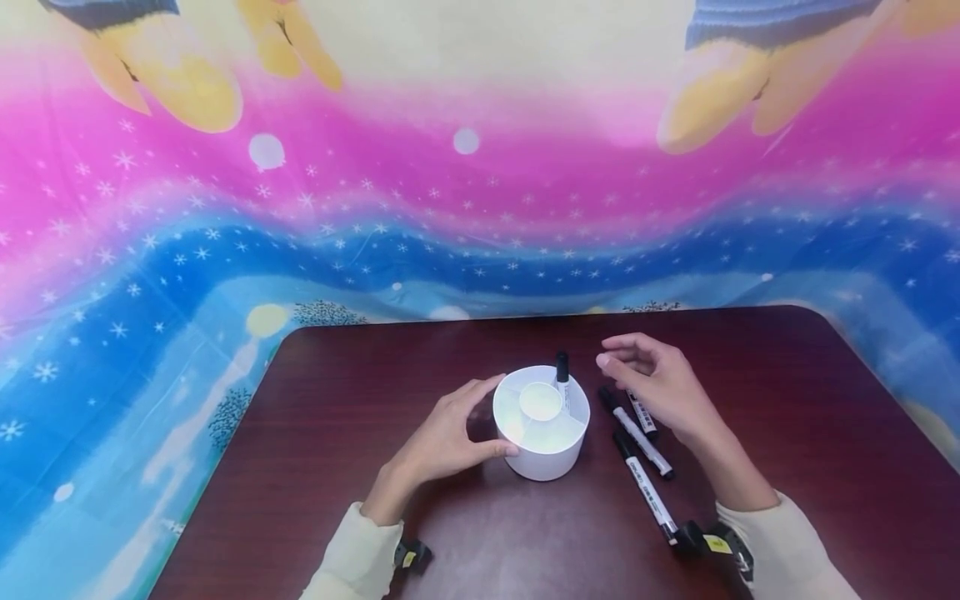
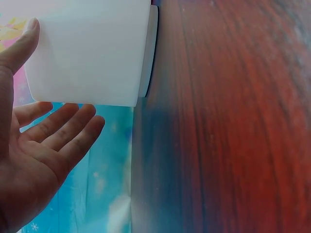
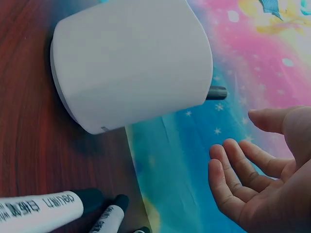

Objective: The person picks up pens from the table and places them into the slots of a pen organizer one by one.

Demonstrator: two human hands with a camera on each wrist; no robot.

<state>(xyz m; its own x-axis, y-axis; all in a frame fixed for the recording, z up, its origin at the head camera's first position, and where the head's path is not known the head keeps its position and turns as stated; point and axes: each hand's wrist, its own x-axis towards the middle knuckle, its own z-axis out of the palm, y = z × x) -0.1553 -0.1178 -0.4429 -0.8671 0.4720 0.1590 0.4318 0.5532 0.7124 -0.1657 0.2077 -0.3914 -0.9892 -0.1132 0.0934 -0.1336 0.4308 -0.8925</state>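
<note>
A round white pen holder [image 1: 546, 462] with a central cup and divided compartments stands upright on the table. One black-capped whiteboard marker [image 1: 562, 375] stands in a compartment at its back right. My left hand [image 1: 450, 429] holds the holder from the left, thumb near the front rim and fingers round the back side. To the right, my right hand [image 1: 663, 383] hovers above the table, fingers loosely bent and apart from the thumb, with nothing between them. Below and beside it lie three markers: one [image 1: 643, 415] partly hidden by the hand, a middle one [image 1: 642, 442] and a nearer one [image 1: 651, 500].
The dark reddish wooden table [image 1: 337, 400] has rounded far corners. Behind it and along both sides hangs a pink and blue cloth [image 1: 420, 183] printed with snowflakes. Black wrist cameras [image 1: 411, 557] sit by both cream sleeves.
</note>
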